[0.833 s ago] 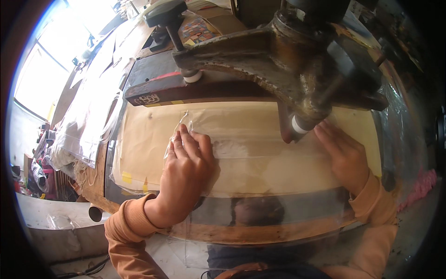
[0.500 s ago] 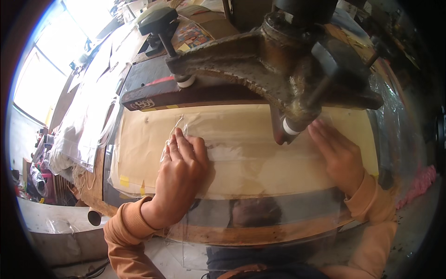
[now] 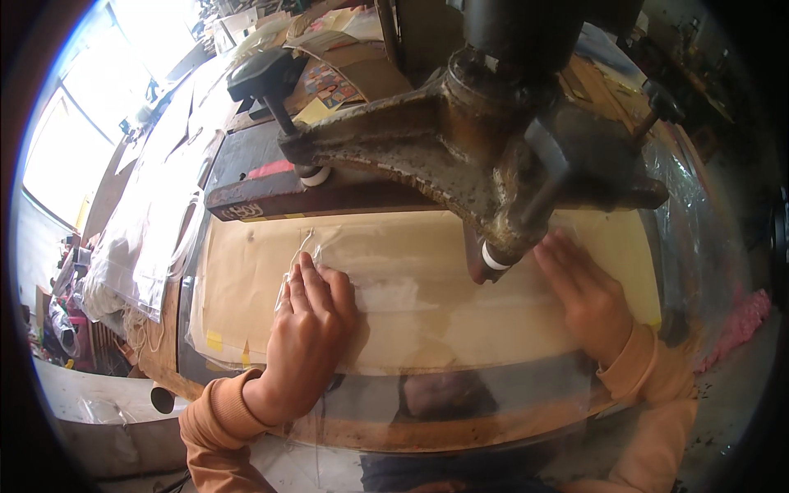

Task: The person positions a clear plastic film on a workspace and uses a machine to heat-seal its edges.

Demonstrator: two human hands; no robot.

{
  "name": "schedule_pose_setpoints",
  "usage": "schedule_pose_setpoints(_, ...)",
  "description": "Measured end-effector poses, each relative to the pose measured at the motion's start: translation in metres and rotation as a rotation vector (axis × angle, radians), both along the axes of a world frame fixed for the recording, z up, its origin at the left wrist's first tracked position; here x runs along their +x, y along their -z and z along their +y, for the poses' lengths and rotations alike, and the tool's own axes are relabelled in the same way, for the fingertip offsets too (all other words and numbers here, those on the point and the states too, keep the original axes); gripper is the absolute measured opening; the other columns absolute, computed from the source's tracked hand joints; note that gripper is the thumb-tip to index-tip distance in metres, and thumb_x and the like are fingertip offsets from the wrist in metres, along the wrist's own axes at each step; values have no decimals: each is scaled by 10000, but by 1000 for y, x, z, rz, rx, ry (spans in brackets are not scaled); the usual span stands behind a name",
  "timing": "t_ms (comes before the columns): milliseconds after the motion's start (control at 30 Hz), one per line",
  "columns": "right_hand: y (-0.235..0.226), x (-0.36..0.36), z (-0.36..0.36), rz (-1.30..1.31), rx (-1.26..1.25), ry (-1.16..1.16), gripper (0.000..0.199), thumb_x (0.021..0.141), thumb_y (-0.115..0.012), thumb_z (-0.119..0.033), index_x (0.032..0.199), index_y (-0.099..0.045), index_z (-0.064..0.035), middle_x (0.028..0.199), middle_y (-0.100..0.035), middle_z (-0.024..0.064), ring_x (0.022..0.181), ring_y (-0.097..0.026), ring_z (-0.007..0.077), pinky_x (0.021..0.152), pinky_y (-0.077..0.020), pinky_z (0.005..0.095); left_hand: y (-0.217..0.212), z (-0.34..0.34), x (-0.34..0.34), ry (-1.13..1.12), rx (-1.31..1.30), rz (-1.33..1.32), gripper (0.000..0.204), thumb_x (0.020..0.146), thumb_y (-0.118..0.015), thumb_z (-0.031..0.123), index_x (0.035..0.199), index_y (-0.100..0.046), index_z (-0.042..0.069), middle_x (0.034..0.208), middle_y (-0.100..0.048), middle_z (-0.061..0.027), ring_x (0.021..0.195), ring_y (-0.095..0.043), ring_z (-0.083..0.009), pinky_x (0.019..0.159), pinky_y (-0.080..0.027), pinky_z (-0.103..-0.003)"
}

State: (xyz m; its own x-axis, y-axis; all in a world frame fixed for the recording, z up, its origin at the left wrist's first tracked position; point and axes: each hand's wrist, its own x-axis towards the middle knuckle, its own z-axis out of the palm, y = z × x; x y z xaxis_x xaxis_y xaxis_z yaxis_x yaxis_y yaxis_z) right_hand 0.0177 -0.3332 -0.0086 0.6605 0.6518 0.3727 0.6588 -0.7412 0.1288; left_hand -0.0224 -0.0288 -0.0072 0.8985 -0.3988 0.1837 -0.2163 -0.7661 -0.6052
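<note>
A clear plastic sheet (image 3: 411,296) lies over the tan paper (image 3: 460,345) on the bench in front of me. Over its left part my left hand (image 3: 308,329) is closed, index finger bent and thumb hidden, with creased plastic at the fingertips. A thin white string (image 3: 307,240) loops out beside those fingers. My right hand (image 3: 585,308) looks hazy, as if seen through the plastic. Its fingers are stretched out flat on the right side, close to the white-ringed foot of the metal press arm. Its thumb is hidden.
The cast metal press arm (image 3: 378,152) with black knobs (image 3: 263,74) stands over the paper, above a dark bar (image 3: 329,197). Plastic bags (image 3: 148,246) hang at the left, near a tube end (image 3: 163,400). Pink material (image 3: 735,329) lies at the right.
The view has shifted, so the press, paper and both hands appear lower and slightly left. Against the paper, both hands stay in nearly the same places.
</note>
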Motion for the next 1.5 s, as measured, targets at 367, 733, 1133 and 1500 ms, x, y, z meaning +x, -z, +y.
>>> schedule_pose_setpoints(367,0,0,0,-22,-10,-6,396,824,-525,-53,1207,-556,40,1202,-583,205,1146,-564,327,870,-519,424,1,1,1,12,13,-18,157,842,-521,33,945,-534,-84,1071,-610,-301,952,-664,-314,798,-559,-324)
schedule_pose_setpoints(733,-1,-1,-2,2,-9,-9,407,829,-516,-50,1223,-543,49,1204,-581,218,1155,-555,340,871,-519,443,-1,0,1,19,-6,-8,158,841,-517,35,943,-531,-86,1054,-614,-303,938,-667,-316,787,-563,-325)
schedule_pose_setpoints(1133,-2,0,0,-12,-23,-17,403,825,-517,-44,1214,-545,57,1199,-580,225,1141,-562,352,857,-530,436,-2,0,0,9,-17,15,172,844,-506,35,957,-523,-94,1073,-603,-314,942,-664,-322,803,-558,-328)
schedule_pose_setpoints(1500,1,-2,-1,-79,-136,-9,412,830,-535,-81,1221,-545,51,1229,-559,222,1152,-549,358,853,-515,462,-2,0,0,7,-19,8,175,843,-516,39,966,-527,-84,1086,-603,-305,951,-663,-311,805,-555,-318)
